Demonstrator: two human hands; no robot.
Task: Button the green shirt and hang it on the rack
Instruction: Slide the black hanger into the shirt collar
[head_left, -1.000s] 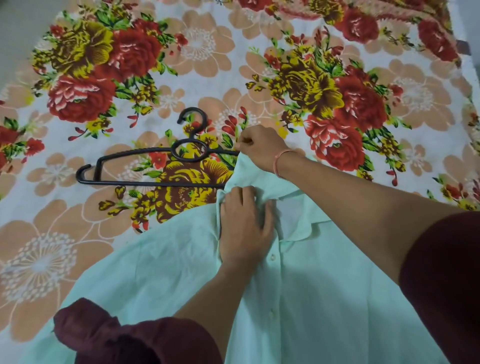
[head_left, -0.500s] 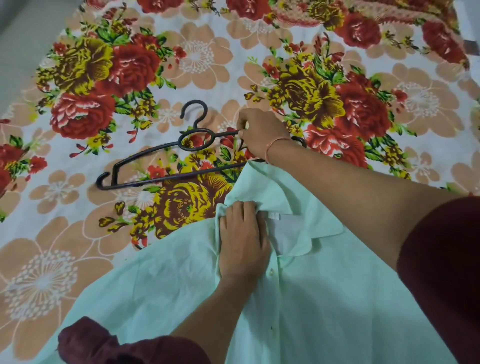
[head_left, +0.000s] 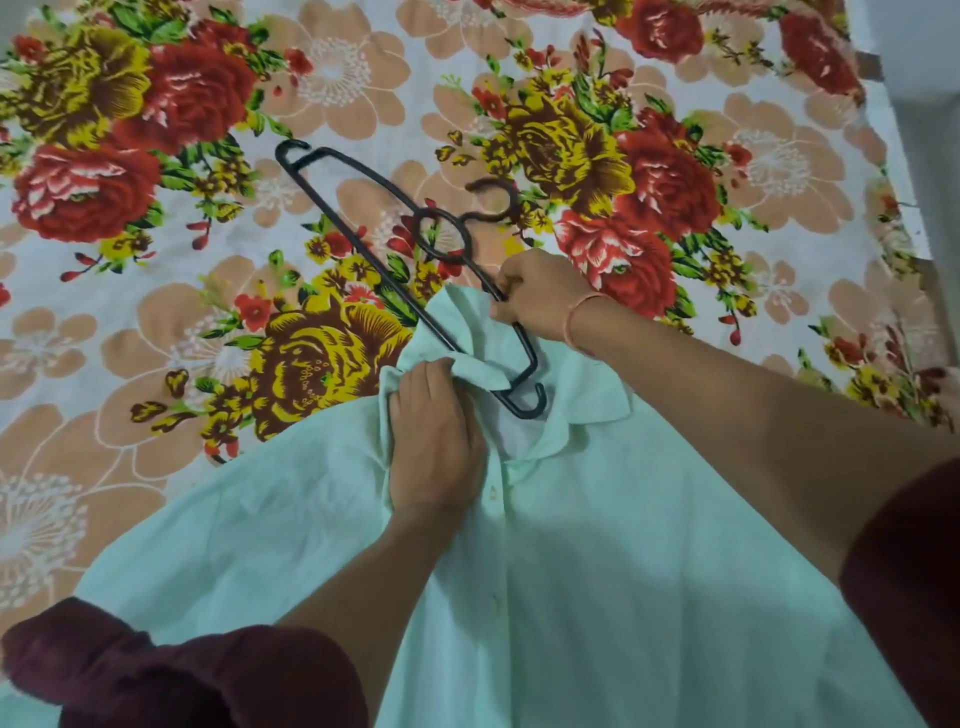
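Observation:
A pale green shirt (head_left: 597, 571) lies buttoned on a floral bedsheet, collar pointing away from me. My left hand (head_left: 434, 452) grips the left side of the collar and lifts the fabric at the neck opening. My right hand (head_left: 535, 296) holds a black plastic hanger (head_left: 363, 228) by its upper bar. The hanger is tilted steeply, its right end dipping into the open collar above the white inner label, its left end raised over the sheet. Its hook points toward the far side.
The floral bedsheet (head_left: 156, 312) covers the whole surface around the shirt. The bed's edge (head_left: 904, 171) and pale floor run along the far right. My maroon sleeves (head_left: 182, 675) fill the lower corners.
My right hand swung the hanger from lying nearly flat beyond the collar to steeply tilted, bringing its right end into the collar opening. My left hand bunched the collar fabric.

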